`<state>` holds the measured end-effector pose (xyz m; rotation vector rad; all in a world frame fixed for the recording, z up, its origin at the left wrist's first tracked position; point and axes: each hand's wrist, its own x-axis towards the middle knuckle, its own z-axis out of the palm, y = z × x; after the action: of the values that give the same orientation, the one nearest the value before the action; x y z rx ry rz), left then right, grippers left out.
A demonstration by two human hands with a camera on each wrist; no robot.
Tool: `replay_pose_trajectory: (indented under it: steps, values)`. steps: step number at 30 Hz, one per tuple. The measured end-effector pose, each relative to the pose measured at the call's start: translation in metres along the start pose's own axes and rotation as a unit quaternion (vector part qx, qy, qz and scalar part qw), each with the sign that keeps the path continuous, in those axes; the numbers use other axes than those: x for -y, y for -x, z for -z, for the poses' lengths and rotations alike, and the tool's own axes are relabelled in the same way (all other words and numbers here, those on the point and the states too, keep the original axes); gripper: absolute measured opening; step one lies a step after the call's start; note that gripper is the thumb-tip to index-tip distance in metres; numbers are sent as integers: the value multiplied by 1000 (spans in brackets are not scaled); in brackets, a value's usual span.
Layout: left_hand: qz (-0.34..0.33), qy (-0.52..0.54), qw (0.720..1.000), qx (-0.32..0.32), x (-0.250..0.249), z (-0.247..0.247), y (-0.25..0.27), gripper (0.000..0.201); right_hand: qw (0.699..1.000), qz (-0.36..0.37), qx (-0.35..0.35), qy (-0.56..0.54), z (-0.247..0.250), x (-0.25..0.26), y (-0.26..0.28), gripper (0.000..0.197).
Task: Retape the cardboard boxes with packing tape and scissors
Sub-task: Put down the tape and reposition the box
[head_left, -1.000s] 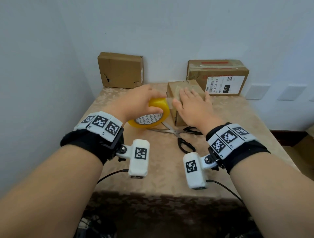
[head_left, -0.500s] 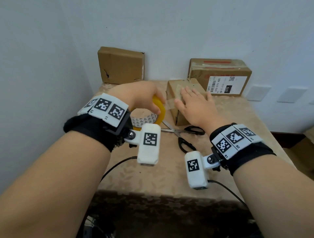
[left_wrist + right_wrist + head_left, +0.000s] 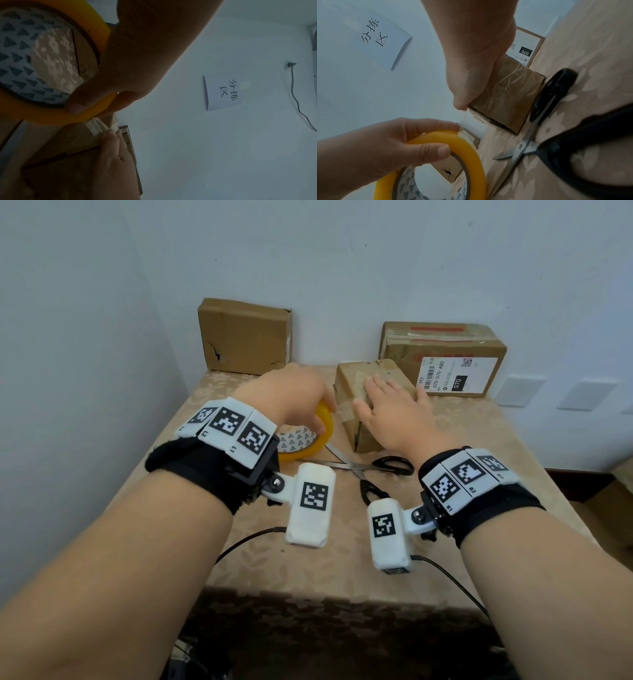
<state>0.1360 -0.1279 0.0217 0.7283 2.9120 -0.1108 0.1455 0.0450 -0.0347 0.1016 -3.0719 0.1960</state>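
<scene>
Left hand (image 3: 291, 395) clamped on tape roll (image 3: 317, 436), thumb through the core, fingers over the yellow rim. Right hand (image 3: 394, 412) flat, fingers straight, pinning the tape end on the small box (image 3: 363, 405) mid tabletop, nearer the back edge. Box looks light and will likely slide, so keep it pressed. Film is thin and clingy. Scissors (image 3: 370, 470) lie just in front of the box; take them by the black loops

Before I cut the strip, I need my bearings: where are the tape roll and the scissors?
tape roll (image 3: 323, 429), head view, yellow outer rim.
scissors (image 3: 390, 465), head view, upper black handle loop.
</scene>
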Motion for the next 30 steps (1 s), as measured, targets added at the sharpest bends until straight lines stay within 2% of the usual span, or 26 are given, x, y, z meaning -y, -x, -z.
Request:
replay_pose_trajectory:
  steps: [2,4,6,9,15,20,23,27,30]
  values:
    - [0,12,1000,-7,6,-1,3,57,1000,-2,-10,-10,-1,0,-2,61]
    - [0,70,997,-37,16,-4,9,65,999,-9,-22,-23,-1,2,-3,65]
    - [-5,135,988,-75,26,-9,17,60,999,-22,-27,-31,-1,5,-4,71]
    - [-6,171,981,-97,31,-13,23,46,999,-35,-34,7,-4,12,-6,69]
    - [-32,88,991,-94,16,0,12,42,998,-47,-27,41,-7,19,-7,63]
    - [-7,64,997,-43,22,-6,7,40,998,-34,-33,31,-7,9,-7,59]
    - [-7,31,997,-64,25,-11,9,44,997,-37,-52,32,-10,9,-7,59]
    - [-2,31,996,-85,26,-13,14,48,996,-44,-65,38,-12,12,-6,71]
    - [-15,18,996,-90,20,-13,15,47,996,-50,-51,50,-12,15,-7,63]
